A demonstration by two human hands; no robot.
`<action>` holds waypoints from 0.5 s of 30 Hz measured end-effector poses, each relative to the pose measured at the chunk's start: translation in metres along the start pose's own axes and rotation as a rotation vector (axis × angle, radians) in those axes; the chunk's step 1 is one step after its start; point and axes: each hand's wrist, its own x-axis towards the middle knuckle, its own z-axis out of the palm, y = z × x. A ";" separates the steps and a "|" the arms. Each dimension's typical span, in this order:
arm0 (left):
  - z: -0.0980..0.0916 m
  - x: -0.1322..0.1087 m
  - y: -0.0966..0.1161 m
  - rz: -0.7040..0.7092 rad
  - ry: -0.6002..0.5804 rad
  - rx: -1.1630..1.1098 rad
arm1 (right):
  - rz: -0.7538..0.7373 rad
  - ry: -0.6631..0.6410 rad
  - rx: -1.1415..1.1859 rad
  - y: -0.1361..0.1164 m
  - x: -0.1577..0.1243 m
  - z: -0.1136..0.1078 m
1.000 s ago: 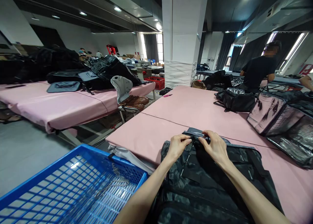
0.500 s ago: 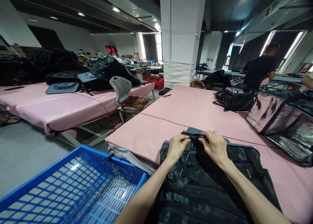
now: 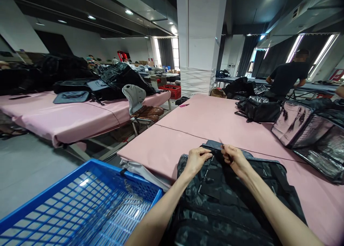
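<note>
A black and dark-grey camouflage bag (image 3: 231, 199) lies on the pink-covered table right in front of me. At its far edge my left hand (image 3: 197, 162) is closed, thumb and fingertips pinching the black edging. My right hand (image 3: 236, 160) is closed just to the right, slightly above the bag. From its fingers a thin pointed tool (image 3: 220, 141) sticks up; the fist hides the rest, so I cannot tell its exact kind. A blue-grey panel (image 3: 215, 144) of the bag shows behind the hands.
A blue plastic crate (image 3: 91, 167) stands at the lower left against the table (image 3: 199, 113). Silver-lined bags (image 3: 292, 122) sit on the right, a black bag (image 3: 258, 108) beyond them. Pink-handled scissors (image 3: 184, 105) lie at the far edge. A chair (image 3: 135, 99) and a person (image 3: 288, 74) are farther off.
My right hand has come away from the black edging and turned, and the pointed tool now sticks up from it. My left hand keeps its pinch on the edge.
</note>
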 end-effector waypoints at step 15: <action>-0.028 0.002 0.003 0.427 0.103 0.061 | 0.180 -0.040 0.012 0.001 -0.010 0.024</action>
